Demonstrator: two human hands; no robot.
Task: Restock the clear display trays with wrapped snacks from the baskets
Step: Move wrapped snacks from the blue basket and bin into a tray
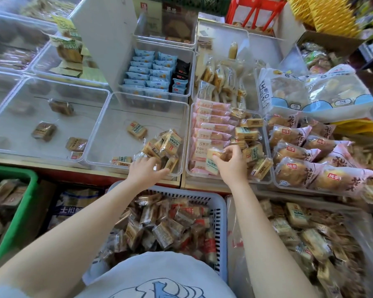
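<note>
A person leans over a shop worktop (108, 179) covered in clear trays; both bare arms reach forward from the near edge. The left hand (145, 172) rests, fingers spread and relaxed, on a heap of tan wrapped snacks (159, 150) in the near right corner of the middle tray (99, 134); it grips nothing that can be seen. The right hand (232, 162) reaches into the next tray (268, 166) to the right; its fingers and thumb pinch a pale wrapped snack (212, 162) above the pink packs (211, 130) stacked along that tray's left side; more tan snacks lie piled on its right side. Further right sit big bread bags (297, 171); beyond the trays, a far tray holds blue packets (149, 74) in neat rows. The left tray (19, 100) holds only a few scattered brown snacks. Below the worktop, nearest the person, a white basket (221, 214) is heaped with wrapped snacks; a green basket (28, 203) stands to its left and a clear bin (232, 233) of snacks to its right.
</note>
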